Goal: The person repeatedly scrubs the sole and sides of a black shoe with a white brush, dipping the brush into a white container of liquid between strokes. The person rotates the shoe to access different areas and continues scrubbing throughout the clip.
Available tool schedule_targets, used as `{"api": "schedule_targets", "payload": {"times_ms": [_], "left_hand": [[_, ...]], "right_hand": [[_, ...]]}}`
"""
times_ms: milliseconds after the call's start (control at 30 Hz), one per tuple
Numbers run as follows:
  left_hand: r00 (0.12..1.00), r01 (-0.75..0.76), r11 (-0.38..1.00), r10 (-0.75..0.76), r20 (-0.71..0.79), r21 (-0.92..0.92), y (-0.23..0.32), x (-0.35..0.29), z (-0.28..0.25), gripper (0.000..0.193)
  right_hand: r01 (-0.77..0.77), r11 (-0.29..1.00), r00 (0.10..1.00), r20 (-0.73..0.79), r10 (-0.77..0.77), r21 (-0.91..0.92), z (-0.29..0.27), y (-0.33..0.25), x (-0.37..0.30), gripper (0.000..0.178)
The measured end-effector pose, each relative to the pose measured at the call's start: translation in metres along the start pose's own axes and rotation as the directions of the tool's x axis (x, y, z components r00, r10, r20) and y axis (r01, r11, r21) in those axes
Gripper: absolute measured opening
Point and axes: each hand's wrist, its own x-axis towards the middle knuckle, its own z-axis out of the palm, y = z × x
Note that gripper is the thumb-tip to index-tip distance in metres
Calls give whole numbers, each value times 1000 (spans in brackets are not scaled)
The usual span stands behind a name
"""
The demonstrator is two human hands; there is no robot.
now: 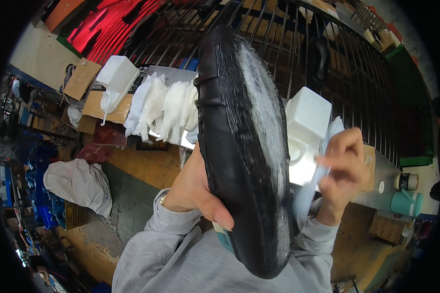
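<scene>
Upright in front of me is a black shoe upper on a last (225, 146), its underside turned partly to the right. A rough, whitish patch runs along that underside, and creases mark the upper's left side. My left hand (198, 185) grips it from the left, the thumb on its surface and the other fingers hidden behind. To its right, my right hand (344, 171) is raised with bent fingers, pinching a pale bluish-white strip (305, 198) that hangs down toward the shoe and is smeared by motion. A teal piece (224, 239) shows just beneath my left thumb.
Ahead stands a metal bar rack (259, 24), with a dark shoe (319, 58) on it. White cloth-like pieces (164, 105) lie in a row, between a left white plastic container (117, 73) and a right one (308, 112). A teal flask (407, 202) lies at right.
</scene>
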Motion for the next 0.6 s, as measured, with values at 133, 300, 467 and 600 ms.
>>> {"api": "schedule_targets", "payload": {"times_ms": [133, 300, 467, 600], "left_hand": [[977, -19, 998, 7, -215, -53, -1, 1, 3, 118], [934, -49, 996, 20, -357, -73, 10, -1, -2, 116], [913, -56, 996, 23, -408, -70, 9, -7, -1, 115], [894, -56, 995, 15, -447, -77, 6, -8, -3, 115]], "right_hand": [[-129, 991, 992, -20, 128, -24, 0, 5, -13, 30], [-4, 994, 1000, -6, 4, 106, -16, -2, -18, 32], [-154, 986, 980, -138, 145, -57, -10, -9, -8, 39], [-259, 966, 944, -218, 248, -22, -17, 7, 10, 47]]}}
